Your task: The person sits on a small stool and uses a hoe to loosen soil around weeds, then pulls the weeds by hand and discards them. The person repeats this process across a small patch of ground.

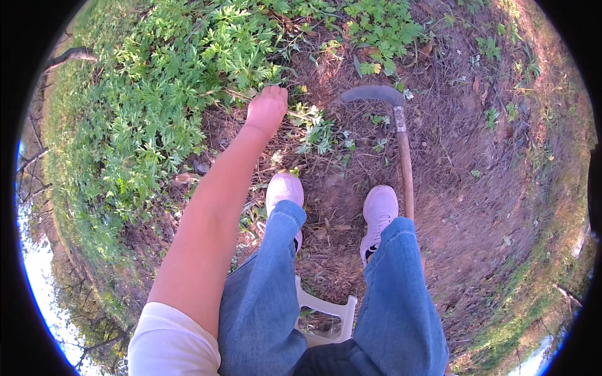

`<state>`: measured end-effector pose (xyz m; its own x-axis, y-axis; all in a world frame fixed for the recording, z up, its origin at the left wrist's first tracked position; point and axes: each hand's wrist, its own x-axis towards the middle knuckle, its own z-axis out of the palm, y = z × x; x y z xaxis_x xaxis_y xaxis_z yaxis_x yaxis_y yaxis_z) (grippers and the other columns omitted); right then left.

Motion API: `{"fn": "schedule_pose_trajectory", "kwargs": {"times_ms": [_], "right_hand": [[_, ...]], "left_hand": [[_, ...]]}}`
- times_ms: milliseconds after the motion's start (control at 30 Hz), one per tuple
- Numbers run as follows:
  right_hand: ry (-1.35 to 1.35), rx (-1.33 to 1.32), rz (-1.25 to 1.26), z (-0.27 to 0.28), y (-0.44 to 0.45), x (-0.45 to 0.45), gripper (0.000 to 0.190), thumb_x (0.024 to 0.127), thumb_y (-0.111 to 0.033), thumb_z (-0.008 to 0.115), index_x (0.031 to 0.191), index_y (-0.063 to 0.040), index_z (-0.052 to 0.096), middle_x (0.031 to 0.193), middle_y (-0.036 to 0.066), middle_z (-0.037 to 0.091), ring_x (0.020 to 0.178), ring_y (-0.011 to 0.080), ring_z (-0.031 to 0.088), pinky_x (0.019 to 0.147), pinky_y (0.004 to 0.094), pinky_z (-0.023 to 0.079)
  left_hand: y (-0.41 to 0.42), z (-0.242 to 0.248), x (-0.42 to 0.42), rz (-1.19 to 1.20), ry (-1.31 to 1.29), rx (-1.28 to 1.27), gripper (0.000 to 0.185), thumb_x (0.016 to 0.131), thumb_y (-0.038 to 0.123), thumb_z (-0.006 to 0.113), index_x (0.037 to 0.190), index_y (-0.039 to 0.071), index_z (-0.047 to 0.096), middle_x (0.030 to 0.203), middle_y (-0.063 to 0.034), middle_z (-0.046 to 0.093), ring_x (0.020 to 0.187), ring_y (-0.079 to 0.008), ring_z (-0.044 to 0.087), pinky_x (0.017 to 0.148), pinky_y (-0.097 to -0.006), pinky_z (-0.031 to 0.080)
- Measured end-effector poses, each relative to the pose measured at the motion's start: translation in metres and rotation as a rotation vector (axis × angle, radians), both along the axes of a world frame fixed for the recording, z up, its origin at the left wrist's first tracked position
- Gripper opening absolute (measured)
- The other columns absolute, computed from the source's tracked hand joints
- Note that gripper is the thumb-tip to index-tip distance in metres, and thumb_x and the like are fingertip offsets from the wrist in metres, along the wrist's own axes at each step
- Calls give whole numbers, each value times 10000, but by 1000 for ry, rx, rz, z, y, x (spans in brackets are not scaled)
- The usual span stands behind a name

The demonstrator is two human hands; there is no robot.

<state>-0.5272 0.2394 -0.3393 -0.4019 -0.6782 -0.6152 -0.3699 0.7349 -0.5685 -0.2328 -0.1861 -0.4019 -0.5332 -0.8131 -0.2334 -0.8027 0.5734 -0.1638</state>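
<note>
My left hand [268, 109] is low over the ground, fingers curled shut around thin plant stems at the edge of a dense green patch of lobed-leaf weeds [160, 94]. Stems stick out on both sides of the fist. Just right of it, a cut-looking sprig with pale-backed leaves [316, 131] lies on the soil. My right hand is out of view. A sickle [402, 136] extends ahead of my right foot, its dark curved blade pointing left. The lower end of its wooden handle goes out of sight behind my right knee, so I cannot tell whether it is held.
My pink shoes [285, 191] stand on bare soil [338, 188] strewn with dry stalks. Between my jeans-clad legs shows a white plastic stool [324, 305]. Another leafy clump [383, 30] grows ahead. Bare branches [70, 56] reach in at the far left.
</note>
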Motion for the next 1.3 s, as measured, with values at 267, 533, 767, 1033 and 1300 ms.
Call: {"fn": "schedule_pose_trajectory", "kwargs": {"times_ms": [267, 533, 767, 1033, 1300], "right_hand": [[123, -15, 216, -13, -116, 21, 315, 997, -330, 519, 986, -18, 474, 746, 277, 621, 717, 452, 636, 599, 484, 484], [-66, -11, 86, -7, -42, 10, 360, 995, -362, 513, 966, -6, 470, 749, 274, 620, 692, 444, 629, 609, 486, 484], [-118, 147, 164, -11, -115, 23, 369, 982, -369, 545, 952, -8, 473, 760, 247, 627, 717, 391, 642, 648, 449, 489], [-242, 169, 81, -12, -18, 16, 346, 966, -360, 564, 987, -19, 513, 762, 211, 628, 687, 326, 629, 644, 435, 482], [-106, 126, -53, -32, -66, 19, 320, 944, -348, 591, 1033, -42, 560, 752, 177, 623, 666, 296, 629, 627, 430, 477]], "left_hand": [[-10, 12, -10, 62, 6, 7, 135, 832, 59, 582, 966, 52, 600, 996, -98, 594, 987, -257, 611, 773, -352, 578], [1, 13, -12, -23, 41, 35, 159, 779, 76, 643, 936, 51, 657, 1005, -100, 608, 1000, -257, 611, 785, -355, 576], [-11, 23, -19, -43, 71, -44, 113, 791, 71, 618, 900, 51, 639, 964, -106, 607, 987, -267, 606, 800, -346, 564], [0, 61, 62, 106, 137, -53, 220, 701, -8, 652, 913, 15, 599, 977, -121, 586, 1017, -317, 568, 896, -388, 501], [118, 52, 255, 688, -146, -17, 265, 726, -4, 630, 989, 9, 596, 1036, -154, 602, 1013, -371, 581, 900, -441, 497]]}}
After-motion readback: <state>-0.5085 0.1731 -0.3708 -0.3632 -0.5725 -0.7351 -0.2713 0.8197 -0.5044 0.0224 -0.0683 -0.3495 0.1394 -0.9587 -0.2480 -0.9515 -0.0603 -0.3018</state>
